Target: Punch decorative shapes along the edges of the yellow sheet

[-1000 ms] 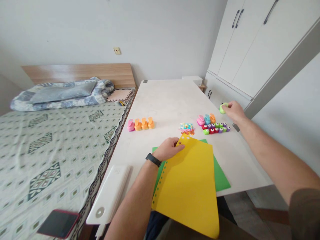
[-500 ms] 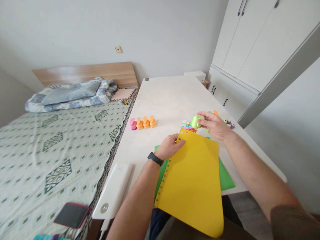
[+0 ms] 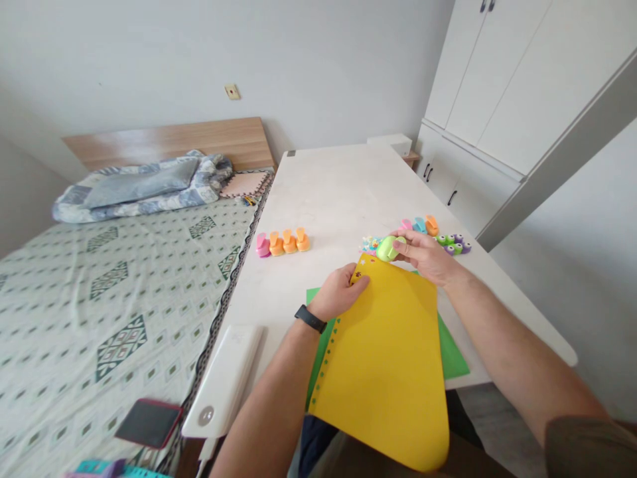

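The left hand (image 3: 340, 292) pinches the upper left corner of a yellow sheet (image 3: 383, 358) between thumb and fingers; the right hand (image 3: 423, 255) grips a light-green craft punch (image 3: 391, 247) at its far edge. Under the sheet lies green paper (image 3: 452, 352). Just beyond, paper cutouts (image 3: 369, 244) are partly hidden behind the punch. More punches (image 3: 432, 226) stand past the right hand, which covers some. No container's contents can be made out.

No readable text, no legible labels, brands or numbers, power bank (image 3: 223, 380) marking too small
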Action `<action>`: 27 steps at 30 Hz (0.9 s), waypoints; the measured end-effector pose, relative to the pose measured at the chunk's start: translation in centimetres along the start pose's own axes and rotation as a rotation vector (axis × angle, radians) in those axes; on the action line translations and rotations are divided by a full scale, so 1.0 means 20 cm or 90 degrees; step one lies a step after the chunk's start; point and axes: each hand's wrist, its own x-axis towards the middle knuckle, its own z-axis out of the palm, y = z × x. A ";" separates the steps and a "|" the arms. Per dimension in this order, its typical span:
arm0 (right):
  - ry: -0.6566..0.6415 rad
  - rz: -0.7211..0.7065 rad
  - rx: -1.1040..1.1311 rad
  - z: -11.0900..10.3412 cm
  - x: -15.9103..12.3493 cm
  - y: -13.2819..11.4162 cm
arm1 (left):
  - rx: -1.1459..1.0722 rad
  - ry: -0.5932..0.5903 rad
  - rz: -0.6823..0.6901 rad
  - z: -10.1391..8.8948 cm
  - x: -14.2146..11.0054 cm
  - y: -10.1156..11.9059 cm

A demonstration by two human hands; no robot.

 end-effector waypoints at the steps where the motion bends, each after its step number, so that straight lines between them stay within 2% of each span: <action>1: -0.001 0.002 -0.002 0.00 0.00 0.00 | 0.006 0.002 0.000 0.00 0.00 0.00; 14: -0.045 0.026 -0.071 0.03 -0.04 0.03 | -0.003 0.034 -0.013 0.01 0.00 0.02; 27: -0.078 0.044 -0.087 0.04 -0.06 0.03 | 0.024 0.027 -0.002 0.03 0.01 -0.01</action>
